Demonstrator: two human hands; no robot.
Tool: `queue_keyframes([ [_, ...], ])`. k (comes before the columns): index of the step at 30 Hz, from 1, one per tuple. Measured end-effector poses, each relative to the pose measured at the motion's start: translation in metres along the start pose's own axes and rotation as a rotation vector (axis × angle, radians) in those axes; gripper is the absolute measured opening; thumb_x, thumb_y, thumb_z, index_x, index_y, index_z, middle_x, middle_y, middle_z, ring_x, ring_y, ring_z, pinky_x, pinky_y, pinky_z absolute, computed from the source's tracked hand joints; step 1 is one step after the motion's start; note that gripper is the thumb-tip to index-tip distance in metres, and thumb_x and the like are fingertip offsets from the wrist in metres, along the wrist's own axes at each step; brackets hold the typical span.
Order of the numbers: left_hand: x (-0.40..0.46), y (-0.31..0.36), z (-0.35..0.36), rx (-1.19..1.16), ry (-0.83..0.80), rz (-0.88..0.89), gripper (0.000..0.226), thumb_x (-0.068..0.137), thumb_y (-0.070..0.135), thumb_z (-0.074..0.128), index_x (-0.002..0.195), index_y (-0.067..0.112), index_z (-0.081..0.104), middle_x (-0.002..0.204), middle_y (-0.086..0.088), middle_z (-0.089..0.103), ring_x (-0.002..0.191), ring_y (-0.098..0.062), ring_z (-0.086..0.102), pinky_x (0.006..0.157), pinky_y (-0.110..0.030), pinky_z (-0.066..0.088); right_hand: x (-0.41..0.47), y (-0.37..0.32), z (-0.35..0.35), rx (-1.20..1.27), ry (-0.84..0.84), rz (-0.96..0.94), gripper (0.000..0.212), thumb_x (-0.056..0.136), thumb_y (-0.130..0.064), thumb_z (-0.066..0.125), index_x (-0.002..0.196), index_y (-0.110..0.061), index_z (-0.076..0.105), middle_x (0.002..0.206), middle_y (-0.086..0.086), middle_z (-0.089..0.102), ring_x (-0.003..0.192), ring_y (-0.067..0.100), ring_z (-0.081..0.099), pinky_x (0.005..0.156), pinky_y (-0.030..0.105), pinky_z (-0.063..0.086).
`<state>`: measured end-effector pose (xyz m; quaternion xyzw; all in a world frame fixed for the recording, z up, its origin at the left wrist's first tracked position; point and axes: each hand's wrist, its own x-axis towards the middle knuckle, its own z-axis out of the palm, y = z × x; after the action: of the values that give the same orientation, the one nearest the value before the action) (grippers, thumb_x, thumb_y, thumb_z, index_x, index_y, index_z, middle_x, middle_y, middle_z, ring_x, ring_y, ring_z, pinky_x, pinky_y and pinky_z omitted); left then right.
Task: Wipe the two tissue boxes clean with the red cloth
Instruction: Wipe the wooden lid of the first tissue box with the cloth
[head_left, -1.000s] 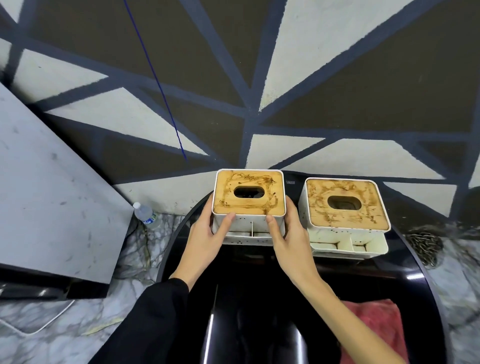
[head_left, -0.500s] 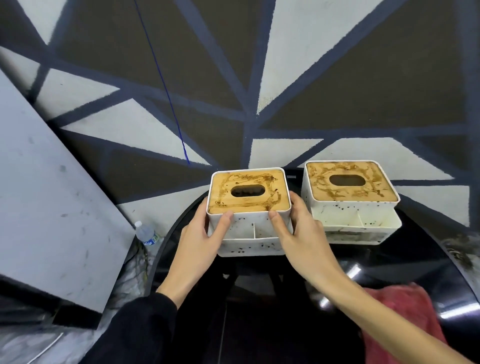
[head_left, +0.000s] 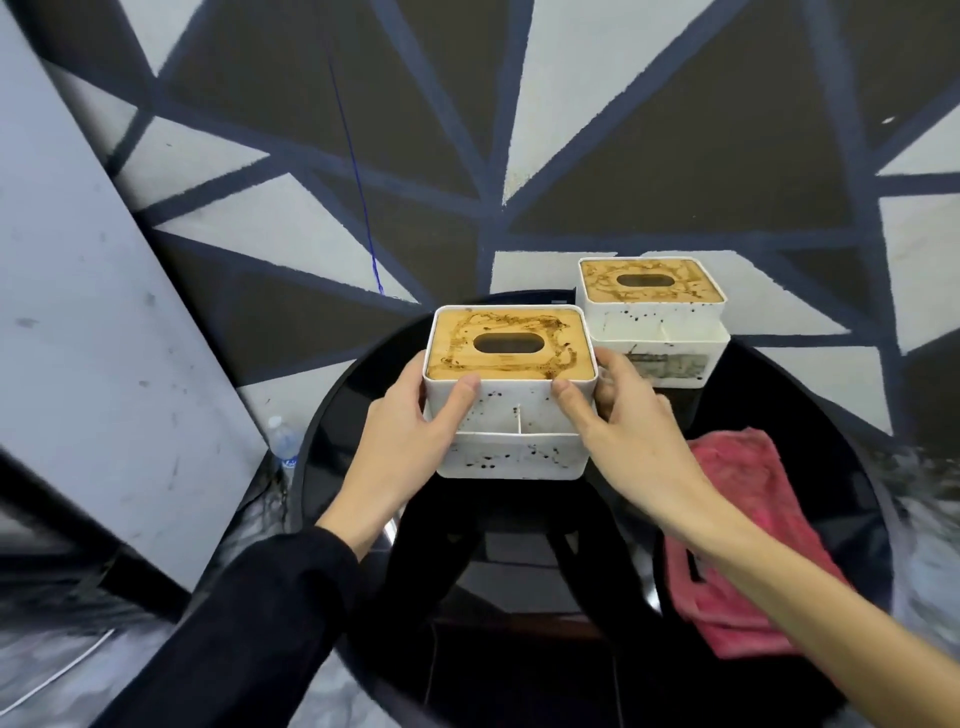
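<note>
**A:** From the head camera, what does the next move turn on?

**B:** On where the red cloth (head_left: 737, 530) lies. It sits flat on the black round table (head_left: 810, 395), to the right of both hands and nearer the person, partly hidden under the right forearm. Its long axis runs from far-left to near-right. The right hand (head_left: 628, 431) is clearly the nearer one to it.

**A:** And the hands themselves?

**B:** Both are busy. The left hand (head_left: 410, 436) grips the left side of the near tissue box (head_left: 511, 410), thumb on the front face, fingers wrapped behind. The right hand holds the box's right side the same way, thumb pressed to the front corner. Nothing is on the cloth.

**A:** Where is the second box?

**B:** The far tissue box (head_left: 652, 312) stands behind and to the right, apart from the hands, near the table's back edge. Both wooden lids are stained brown, and the white walls are speckled. I'd judge wiping hasn't begun.
</note>
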<state>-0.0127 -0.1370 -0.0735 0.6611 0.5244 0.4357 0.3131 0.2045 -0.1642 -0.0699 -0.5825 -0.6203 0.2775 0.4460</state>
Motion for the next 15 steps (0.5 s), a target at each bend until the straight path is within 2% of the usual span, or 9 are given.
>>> queue_keyframes([
  [2,-0.015,0.002,0.002,0.011,-0.011,-0.006,0.025,0.104,0.047,0.062,0.129,0.048,0.06,0.107,0.041,0.07,0.106,0.022,0.061,0.078,0.002,0.043,-0.017,0.002,-0.002,0.007,-0.004,0.022,0.02,0.104,-0.041,0.057,0.122,-0.043,0.05,0.101,-0.019,0.072,0.103,0.003,0.06,0.077,0.011,0.04],
  [3,-0.022,0.003,0.003,0.015,-0.017,-0.013,0.022,0.104,0.047,0.062,0.126,0.05,0.059,0.106,0.043,0.069,0.105,0.022,0.061,0.078,0.002,0.043,-0.024,0.004,-0.004,0.008,0.0,0.029,0.021,0.104,-0.042,0.057,0.124,-0.044,0.049,0.107,-0.016,0.074,0.108,0.012,0.061,0.082,0.021,0.042],
  [5,-0.036,0.006,0.004,0.02,-0.027,-0.024,0.018,0.104,0.048,0.061,0.121,0.054,0.058,0.106,0.045,0.067,0.105,0.022,0.061,0.078,0.002,0.043,-0.037,0.005,-0.006,0.017,0.011,0.028,0.026,0.104,-0.043,0.057,0.13,-0.041,0.053,0.109,-0.014,0.075,0.107,0.017,0.062,0.086,0.029,0.042],
  [7,-0.048,0.007,0.006,0.019,-0.025,-0.028,0.018,0.104,0.049,0.061,0.122,0.051,0.06,0.107,0.043,0.068,0.105,0.02,0.062,0.078,0.001,0.044,-0.048,0.006,-0.007,0.025,0.014,0.029,0.029,0.104,-0.043,0.058,0.132,-0.039,0.055,0.105,-0.014,0.075,0.099,0.012,0.062,0.082,0.022,0.044],
  [10,-0.061,0.01,0.009,0.012,-0.008,-0.033,0.02,0.104,0.046,0.062,0.124,0.046,0.061,0.102,0.033,0.073,0.1,0.021,0.062,0.074,0.001,0.044,-0.062,0.007,-0.009,0.032,0.029,0.031,0.028,0.103,-0.044,0.058,0.131,-0.039,0.057,0.097,-0.013,0.074,0.094,0.01,0.06,0.078,0.022,0.044],
  [11,-0.064,0.011,0.01,0.011,-0.004,-0.033,0.019,0.104,0.045,0.062,0.123,0.045,0.061,0.102,0.031,0.073,0.099,0.021,0.062,0.073,0.001,0.043,-0.066,0.006,-0.01,0.03,0.034,0.026,0.026,0.103,-0.043,0.059,0.129,-0.039,0.058,0.096,-0.014,0.074,0.09,0.006,0.061,0.075,0.018,0.043],
  [13,-0.07,0.011,0.01,0.013,-0.006,-0.031,0.018,0.104,0.045,0.062,0.122,0.045,0.062,0.101,0.033,0.074,0.099,0.021,0.062,0.073,0.001,0.043,-0.072,0.005,-0.01,0.02,0.039,0.018,0.023,0.103,-0.042,0.059,0.126,-0.038,0.06,0.098,-0.015,0.076,0.086,-0.002,0.064,0.07,0.01,0.042],
  [15,-0.073,0.012,0.009,0.019,-0.016,-0.031,0.019,0.104,0.046,0.062,0.123,0.045,0.061,0.102,0.04,0.07,0.099,0.02,0.063,0.074,0.001,0.044,-0.077,0.004,-0.011,0.004,0.045,0.015,0.022,0.103,-0.041,0.059,0.126,-0.037,0.059,0.101,-0.017,0.077,0.088,-0.003,0.065,0.071,0.009,0.043],
])
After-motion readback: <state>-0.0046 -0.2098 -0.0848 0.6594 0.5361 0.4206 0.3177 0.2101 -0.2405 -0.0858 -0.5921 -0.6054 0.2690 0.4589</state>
